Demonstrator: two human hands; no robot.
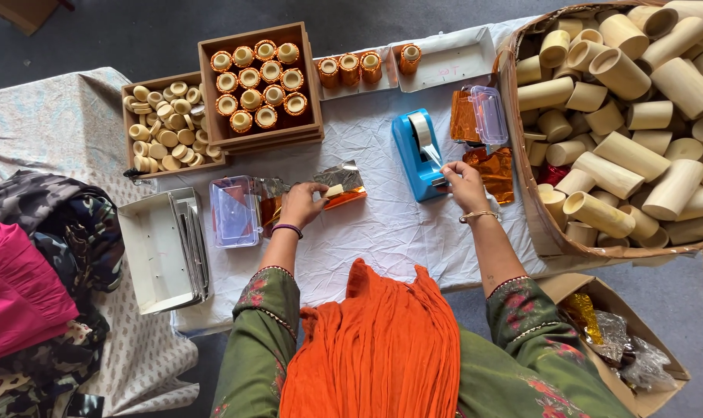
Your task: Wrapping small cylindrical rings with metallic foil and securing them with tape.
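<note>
My left hand [303, 203] presses a small pale bamboo cup [334, 190] onto a sheet of shiny orange foil [343, 186] lying on the white cloth. At the same moment my right hand [466, 184] pinches the end of the tape at the front of the blue tape dispenser [418, 155]. More orange foil sheets [494, 169] lie right of the dispenser, beside a clear plastic box [484, 114]. Another clear plastic box [235, 210] sits just left of my left hand.
A big basket [531, 203] of bamboo tubes fills the right. Wooden boxes hold foil-wrapped cups [257, 79] and round lids [165, 125]. White trays [450, 60] at the back carry wrapped cups. A white tray [159, 252] and clothes lie left; a cardboard box [622, 340] sits bottom right.
</note>
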